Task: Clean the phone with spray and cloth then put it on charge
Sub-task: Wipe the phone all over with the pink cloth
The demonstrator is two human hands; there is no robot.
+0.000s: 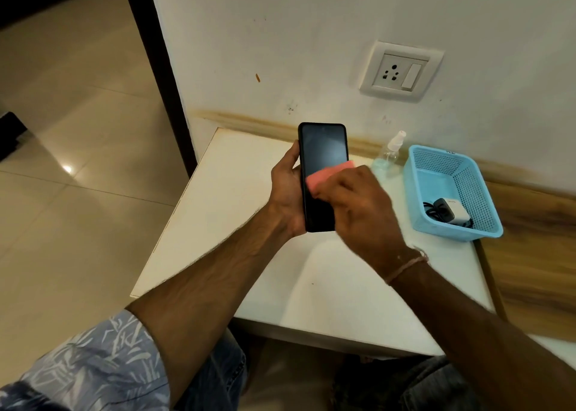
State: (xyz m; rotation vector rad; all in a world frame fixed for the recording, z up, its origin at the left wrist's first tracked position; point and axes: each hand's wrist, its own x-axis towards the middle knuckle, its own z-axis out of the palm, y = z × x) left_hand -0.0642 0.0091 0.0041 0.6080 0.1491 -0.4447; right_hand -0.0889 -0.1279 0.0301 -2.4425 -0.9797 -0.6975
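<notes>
A black phone [322, 152] is held upright above the white table [237, 198], screen dark and facing me. My left hand [288, 192] grips its left edge and lower back. My right hand [361, 205] presses a pink cloth [327, 175] against the middle of the screen and hides the phone's lower right part. A clear spray bottle [389, 155] with a white nozzle stands on the table behind my right hand, against the wall. A white charger with a black cable [445, 211] lies in the blue basket [436, 161].
A white wall socket [400, 71] with a switch is mounted above the table. The blue basket sits at the table's right back corner. A wooden surface [536, 255] lies to the right of the table. Tiled floor [62, 161] spreads to the left.
</notes>
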